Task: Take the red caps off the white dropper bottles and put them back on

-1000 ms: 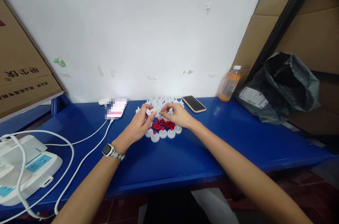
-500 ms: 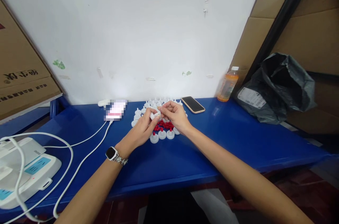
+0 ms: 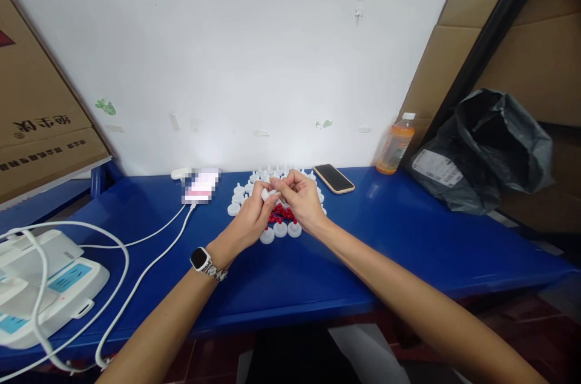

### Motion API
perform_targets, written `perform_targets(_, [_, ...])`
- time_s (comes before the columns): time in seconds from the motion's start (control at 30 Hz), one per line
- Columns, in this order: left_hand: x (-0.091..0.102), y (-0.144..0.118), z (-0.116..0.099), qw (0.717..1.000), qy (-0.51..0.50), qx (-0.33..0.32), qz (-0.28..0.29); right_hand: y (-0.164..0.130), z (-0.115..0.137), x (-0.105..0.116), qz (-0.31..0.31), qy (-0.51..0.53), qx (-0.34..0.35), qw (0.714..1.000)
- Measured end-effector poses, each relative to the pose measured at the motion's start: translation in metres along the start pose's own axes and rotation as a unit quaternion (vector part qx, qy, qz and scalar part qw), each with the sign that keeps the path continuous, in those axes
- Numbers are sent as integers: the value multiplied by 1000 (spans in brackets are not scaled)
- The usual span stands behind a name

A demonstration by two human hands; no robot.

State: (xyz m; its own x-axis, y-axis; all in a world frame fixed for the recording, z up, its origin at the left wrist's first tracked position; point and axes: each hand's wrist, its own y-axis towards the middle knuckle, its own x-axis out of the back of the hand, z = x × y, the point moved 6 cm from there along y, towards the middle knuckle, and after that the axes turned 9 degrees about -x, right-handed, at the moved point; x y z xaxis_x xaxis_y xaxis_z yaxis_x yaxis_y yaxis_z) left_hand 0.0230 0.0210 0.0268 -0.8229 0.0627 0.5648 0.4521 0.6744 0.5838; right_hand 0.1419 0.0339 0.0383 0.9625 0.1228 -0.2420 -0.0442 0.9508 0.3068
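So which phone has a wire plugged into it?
The phone on the left, beside the left hand. A white cable runs from its near end. The dark phone on the right lies free, no wire.

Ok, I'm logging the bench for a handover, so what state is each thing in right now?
left hand: pinching a white cap
right hand: fingertips meeting that cap
loose white caps: standing on the blue table
red pieces: heaped between the caps
phone: flat, screen dark
orange bottle: upright, capped
black bag: crumpled
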Motion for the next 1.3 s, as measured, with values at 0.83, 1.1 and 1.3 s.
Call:
perform_targets(0.83, [15, -3, 0, 995, 91, 6, 45, -10, 13, -1, 113, -300, 48, 946])
perform_targets(1.1, [14, -2, -3, 998, 55, -9, 29, -13, 19, -14, 109, -310, 88, 940])
perform_targets(1.3, [23, 3, 7, 998, 51, 19, 24, 2, 14, -3, 88, -335, 81, 935])
